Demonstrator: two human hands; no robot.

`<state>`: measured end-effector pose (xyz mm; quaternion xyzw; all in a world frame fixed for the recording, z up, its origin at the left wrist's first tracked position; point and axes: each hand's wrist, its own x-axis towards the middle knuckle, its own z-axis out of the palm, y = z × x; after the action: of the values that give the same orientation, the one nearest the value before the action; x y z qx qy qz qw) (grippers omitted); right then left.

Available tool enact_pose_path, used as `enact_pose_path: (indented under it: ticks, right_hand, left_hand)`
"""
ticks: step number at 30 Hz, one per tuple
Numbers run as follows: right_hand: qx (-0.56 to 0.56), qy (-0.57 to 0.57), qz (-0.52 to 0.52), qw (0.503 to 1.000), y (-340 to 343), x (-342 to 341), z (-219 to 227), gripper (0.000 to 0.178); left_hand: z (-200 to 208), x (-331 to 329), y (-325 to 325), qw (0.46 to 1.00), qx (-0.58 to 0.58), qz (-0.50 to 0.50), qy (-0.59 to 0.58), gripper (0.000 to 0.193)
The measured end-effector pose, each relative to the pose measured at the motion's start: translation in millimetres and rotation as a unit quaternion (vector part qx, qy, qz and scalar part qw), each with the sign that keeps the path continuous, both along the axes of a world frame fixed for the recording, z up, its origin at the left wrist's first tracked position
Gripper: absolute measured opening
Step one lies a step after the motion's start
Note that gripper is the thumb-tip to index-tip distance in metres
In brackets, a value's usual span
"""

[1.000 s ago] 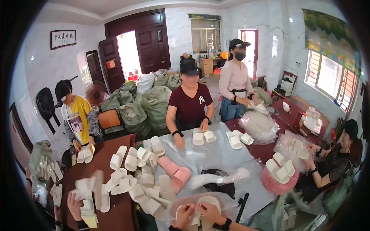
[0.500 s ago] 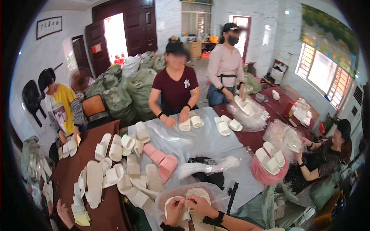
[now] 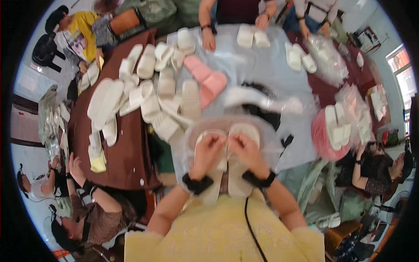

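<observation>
Left hand (image 3: 210, 150), right hand (image 3: 244, 150) over pale slipper pair (image 3: 239, 183), six o'clock on table; fingertips drawn narrow, can't tell if pinching anything; clear plastic (image 3: 271, 146) around pair; pink slippers (image 3: 213, 85) eleven o'clock from hands, loose white slippers (image 3: 148, 94) ten

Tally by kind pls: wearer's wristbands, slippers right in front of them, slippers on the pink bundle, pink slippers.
Black wristbands: 2
Off-white slippers: 2
White slippers on the pink bundle: 2
Pink slippers: 2
Total: 8
</observation>
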<state>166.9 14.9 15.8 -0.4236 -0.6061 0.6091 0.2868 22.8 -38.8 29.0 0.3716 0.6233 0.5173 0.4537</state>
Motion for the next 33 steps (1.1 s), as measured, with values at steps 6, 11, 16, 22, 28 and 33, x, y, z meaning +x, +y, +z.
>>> enact_pose_path:
  ticks: [6, 11, 16, 22, 28, 33]
  right_hand:
    - [0.137, -0.043, -0.009, 0.99, -7, 56, 51, 0.032]
    - [0.094, -0.223, 0.228, 0.943, -47, 63, 72, 0.035]
    - [0.073, -0.285, 0.23, 0.928, -43, 27, 36, 0.053]
    - [0.161, -0.341, 0.186, 0.907, -35, 11, 8, 0.055]
    - [0.154, -0.291, 0.079, 0.941, -42, 6, 21, 0.04]
    - [0.285, -0.254, -0.075, 0.921, -45, 38, 49, 0.019]
  left_hand:
    - [32, -67, -33, 0.979, 0.092, 0.082, 0.161, 0.039]
    - [22, -84, -57, 0.973, -0.061, -0.1, 0.201, 0.069]
    - [1, -63, -55, 0.953, -0.044, -0.148, 0.262, 0.074]
    - [-1, -32, -50, 0.905, 0.0, -0.102, 0.413, 0.06]
    - [33, -24, -51, 0.892, 0.077, -0.097, 0.434, 0.061]
    - [71, -30, -53, 0.932, 0.144, -0.133, 0.305, 0.066]
